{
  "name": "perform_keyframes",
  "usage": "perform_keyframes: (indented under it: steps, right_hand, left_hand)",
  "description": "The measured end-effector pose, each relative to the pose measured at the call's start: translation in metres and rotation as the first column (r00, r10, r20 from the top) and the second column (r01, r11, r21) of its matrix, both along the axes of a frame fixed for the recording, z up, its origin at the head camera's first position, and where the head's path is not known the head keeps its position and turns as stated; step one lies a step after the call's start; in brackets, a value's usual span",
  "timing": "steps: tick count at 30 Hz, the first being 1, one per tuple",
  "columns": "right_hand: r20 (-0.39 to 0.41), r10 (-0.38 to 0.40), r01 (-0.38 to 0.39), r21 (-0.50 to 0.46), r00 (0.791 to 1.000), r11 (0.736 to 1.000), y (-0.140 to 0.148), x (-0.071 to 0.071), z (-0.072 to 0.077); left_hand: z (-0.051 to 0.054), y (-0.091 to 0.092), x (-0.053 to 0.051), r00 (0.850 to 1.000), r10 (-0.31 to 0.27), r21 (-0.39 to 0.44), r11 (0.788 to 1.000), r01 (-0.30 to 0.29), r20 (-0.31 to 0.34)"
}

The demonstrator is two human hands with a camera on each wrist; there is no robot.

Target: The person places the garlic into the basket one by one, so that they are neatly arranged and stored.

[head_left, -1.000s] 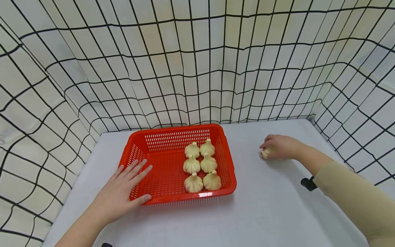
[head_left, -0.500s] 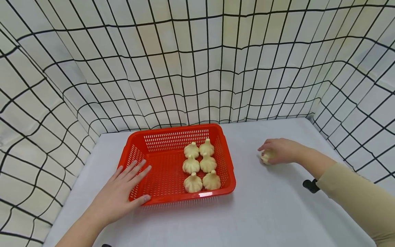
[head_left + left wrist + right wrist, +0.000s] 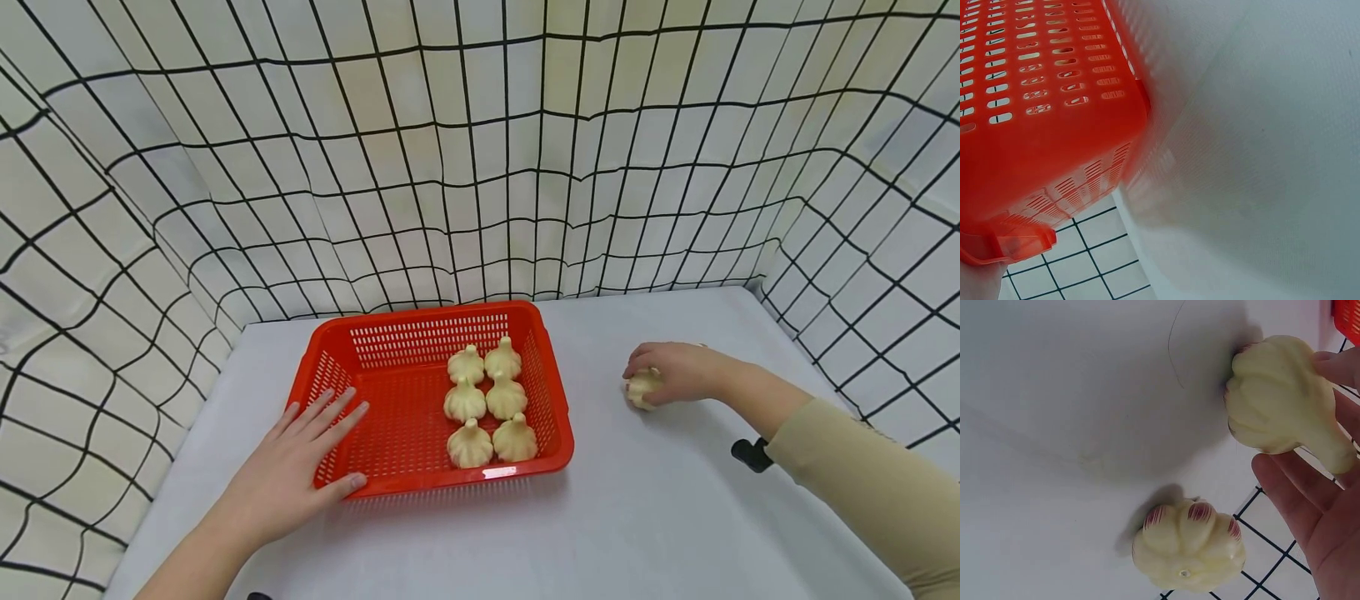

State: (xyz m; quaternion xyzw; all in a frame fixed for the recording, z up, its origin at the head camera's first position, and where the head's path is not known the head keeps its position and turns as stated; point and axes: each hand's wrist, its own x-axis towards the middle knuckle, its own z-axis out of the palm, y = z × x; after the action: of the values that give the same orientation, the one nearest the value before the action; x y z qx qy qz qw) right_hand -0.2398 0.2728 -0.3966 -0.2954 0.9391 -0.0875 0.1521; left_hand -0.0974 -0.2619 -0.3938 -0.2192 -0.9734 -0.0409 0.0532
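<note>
My right hand point(image 3: 678, 371) is low over the right side of the table, its thumb and fingers around a pale garlic bulb point(image 3: 643, 389). In the right wrist view this garlic bulb point(image 3: 1279, 394) has its stem toward the palm. A second garlic bulb point(image 3: 1188, 547) with purple streaks lies on the cloth beside that hand; from the head it is almost wholly hidden. My left hand point(image 3: 288, 475) rests with spread, straight fingers over the left end of a red plastic basket point(image 3: 431, 482). Several garlic bulbs point(image 3: 470, 444) stand in two columns at the basket's right end.
White cloth point(image 3: 600, 533) covers the table. Black netting point(image 3: 510, 167) over white sheeting rises behind and at both sides. The basket's perforated wall point(image 3: 1041, 125) fills the upper left of the left wrist view.
My right hand has shifted slightly toward me, and more of the garlic bulb at its fingers now shows. The left hand and the basket stay where they were.
</note>
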Motion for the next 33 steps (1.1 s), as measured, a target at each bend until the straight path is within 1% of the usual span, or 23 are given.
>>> perform_keyframes:
  steps: [2, 5, 12, 14, 21, 28, 33]
  right_hand:
    - [-0.007, 0.009, -0.009, 0.005, 1.0, 1.0, -0.001, 0.0, -0.002]
    - [0.007, 0.003, -0.003, -0.013, 1.0, 1.0, -0.002, -0.001, -0.005]
    - [0.057, -0.048, 0.051, -0.044, 0.997, 0.998, -0.005, -0.001, -0.004]
    - [0.06, -0.049, 0.052, -0.051, 0.997, 0.997, -0.006, -0.001, -0.004]
    - [0.058, -0.037, 0.042, -0.091, 0.998, 0.995, -0.003, 0.002, -0.005]
    - [0.041, -0.057, 0.061, -0.119, 0.998, 0.991, 0.003, 0.005, -0.004]
    - [0.023, -0.066, 0.069, -0.161, 0.998, 0.984, 0.008, 0.008, -0.002]
  left_hand:
    - [0.0, 0.0, 0.0, 1.0, -0.003, 0.003, 1.0, 0.003, 0.0]
    - [0.0, 0.001, 0.0, 1.0, -0.004, 0.009, 1.0, 0.004, 0.001]
    - [0.001, 0.002, 0.0, 1.0, 0.003, 0.01, 1.0, -0.003, 0.015]
    - [0.001, 0.002, 0.0, 1.0, 0.003, 0.009, 1.0, -0.003, 0.015]
    - [0.001, 0.002, 0.001, 1.0, -0.004, 0.015, 1.0, 0.004, 0.006]
    - [0.0, 0.0, 0.0, 1.0, -0.011, 0.009, 1.0, 0.011, -0.022]
    - [-0.001, -0.001, -0.001, 1.0, -0.007, 0.007, 1.0, 0.007, -0.011]
